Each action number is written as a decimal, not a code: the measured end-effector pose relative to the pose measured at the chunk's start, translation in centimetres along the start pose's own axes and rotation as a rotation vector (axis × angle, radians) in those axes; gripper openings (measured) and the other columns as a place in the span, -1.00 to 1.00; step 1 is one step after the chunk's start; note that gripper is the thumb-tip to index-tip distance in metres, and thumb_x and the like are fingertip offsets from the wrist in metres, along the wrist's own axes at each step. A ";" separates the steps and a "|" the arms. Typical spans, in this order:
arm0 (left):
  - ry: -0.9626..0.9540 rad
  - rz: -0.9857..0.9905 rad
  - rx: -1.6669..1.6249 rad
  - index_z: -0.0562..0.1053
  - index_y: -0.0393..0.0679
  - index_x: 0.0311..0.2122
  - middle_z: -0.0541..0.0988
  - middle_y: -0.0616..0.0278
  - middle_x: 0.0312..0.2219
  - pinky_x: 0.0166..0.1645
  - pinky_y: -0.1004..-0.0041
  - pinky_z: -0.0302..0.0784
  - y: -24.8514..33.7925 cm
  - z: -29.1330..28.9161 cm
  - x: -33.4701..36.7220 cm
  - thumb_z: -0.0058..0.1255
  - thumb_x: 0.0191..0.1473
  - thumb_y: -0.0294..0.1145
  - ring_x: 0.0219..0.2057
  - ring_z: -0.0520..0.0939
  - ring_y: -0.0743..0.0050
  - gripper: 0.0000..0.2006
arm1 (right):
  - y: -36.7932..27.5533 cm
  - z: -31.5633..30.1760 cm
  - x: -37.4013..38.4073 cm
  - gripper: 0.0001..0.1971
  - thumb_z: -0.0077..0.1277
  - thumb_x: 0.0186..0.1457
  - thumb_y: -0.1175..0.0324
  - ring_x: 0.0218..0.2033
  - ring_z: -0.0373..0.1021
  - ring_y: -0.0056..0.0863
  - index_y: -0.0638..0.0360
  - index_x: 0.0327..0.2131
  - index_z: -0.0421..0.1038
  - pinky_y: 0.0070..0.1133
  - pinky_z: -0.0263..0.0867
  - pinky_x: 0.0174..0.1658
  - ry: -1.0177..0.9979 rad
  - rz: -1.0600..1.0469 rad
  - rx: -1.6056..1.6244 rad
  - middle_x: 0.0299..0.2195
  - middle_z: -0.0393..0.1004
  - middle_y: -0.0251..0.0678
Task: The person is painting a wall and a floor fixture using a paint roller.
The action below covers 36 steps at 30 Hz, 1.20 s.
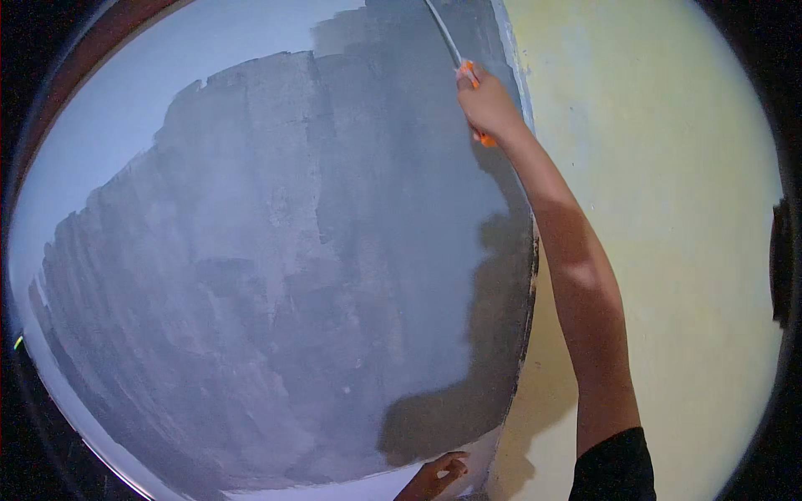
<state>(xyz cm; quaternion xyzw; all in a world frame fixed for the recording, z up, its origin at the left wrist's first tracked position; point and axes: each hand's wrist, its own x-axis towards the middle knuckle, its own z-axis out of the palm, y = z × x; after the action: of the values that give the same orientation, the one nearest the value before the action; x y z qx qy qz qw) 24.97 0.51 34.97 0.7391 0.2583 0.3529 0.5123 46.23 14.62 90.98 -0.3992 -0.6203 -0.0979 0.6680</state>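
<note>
My right hand is raised high near the corner of the wall, wrapped around the orange grip of what looks like a paint roller. A bent metal rod runs up from the grip and leaves the picture at the top, so the roller's head is hidden. In front of it stands a wall largely coated in streaky grey paint. Low in the picture, my left hand is close to the wall's lower edge. Its fingers curl in toward the thumb, with a small gap of pale wall showing through and nothing visible held.
A pale yellow wall meets the grey one at a corner on the right. Unpainted white wall borders the grey coat at the upper left. A dark brown edge curves along the far left. My shadow falls across the lower right grey area.
</note>
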 end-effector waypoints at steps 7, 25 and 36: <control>0.006 -0.033 -0.104 0.39 -0.12 0.14 0.55 0.30 -0.31 -0.06 0.40 0.47 -0.4 0.3 -2.7 0.00 0.31 -0.28 -0.25 0.54 0.51 -0.65 | 9.3 3.5 -14.5 -0.49 -0.19 0.34 0.16 0.04 0.42 0.09 0.29 0.23 0.17 -0.27 0.36 0.07 0.174 -0.149 0.061 -0.04 0.48 0.17; 0.031 -0.073 -0.072 0.37 -0.09 0.15 0.54 0.28 -0.28 -0.06 0.35 0.48 -1.0 -0.7 -3.7 -0.09 0.34 -0.12 -0.21 0.55 0.49 -0.61 | 8.4 4.2 -9.8 -0.45 -0.18 0.30 0.16 -0.14 0.48 0.18 0.31 0.25 0.16 -0.20 0.43 -0.07 0.217 -0.219 -0.080 -0.15 0.52 0.21; -0.014 -0.033 -0.068 0.37 -0.11 0.14 0.53 0.28 -0.32 -0.07 0.29 0.48 -8.6 -1.6 -5.1 -0.04 0.32 -0.23 -0.23 0.55 0.47 -0.65 | 2.0 0.0 1.0 -0.54 -0.17 0.29 0.12 -0.16 0.44 0.27 0.25 0.10 0.30 -0.12 0.40 -0.12 0.078 -0.172 -0.085 -0.23 0.52 0.25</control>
<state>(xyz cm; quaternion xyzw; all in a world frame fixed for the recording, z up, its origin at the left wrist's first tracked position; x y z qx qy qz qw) 20.43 0.57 25.93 0.7192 0.2547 0.3480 0.5447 47.73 16.36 91.08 -0.3681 -0.6211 -0.1967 0.6633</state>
